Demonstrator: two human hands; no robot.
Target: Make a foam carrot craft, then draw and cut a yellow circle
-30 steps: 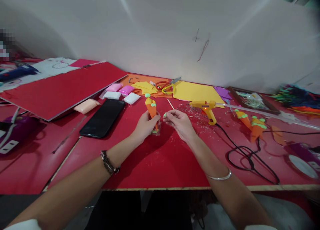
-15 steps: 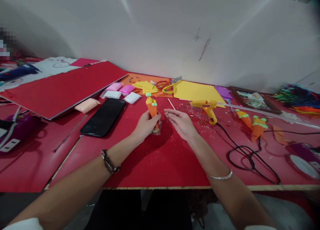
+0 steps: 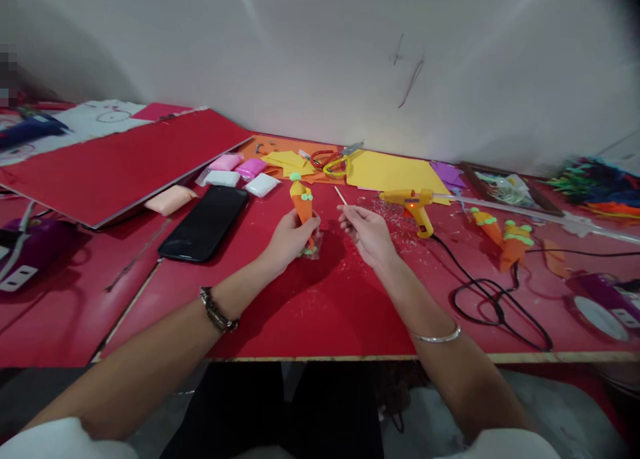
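Observation:
My left hand (image 3: pixel 289 239) is closed around a small orange cone (image 3: pixel 303 210), held upright with its point down. The cone has a yellow top and small pale-green balls on it. Just below those fingers, a clear plastic packet (image 3: pixel 313 247) with green bits in it lies on the red tabletop. To the right, my right hand (image 3: pixel 367 232) is raised with thumb and fingers pinched together; whatever may be between them is too small to make out. A thin pale stick (image 3: pixel 341 194) lies just beyond its fingertips.
A yellow glue gun (image 3: pixel 417 206) with a lit red light stands at right, its black cord (image 3: pixel 480 289) looped nearby. Two similar orange cones (image 3: pixel 516 244) lie farther right. A black phone (image 3: pixel 206 224), clay packets (image 3: pixel 263 185) and scissors (image 3: pixel 340 162) lie left and behind.
My right hand has drawn its fingers from a loose, extended pinch into a tighter curl. My left hand keeps its hold on the cone. The whole view has shifted slightly.

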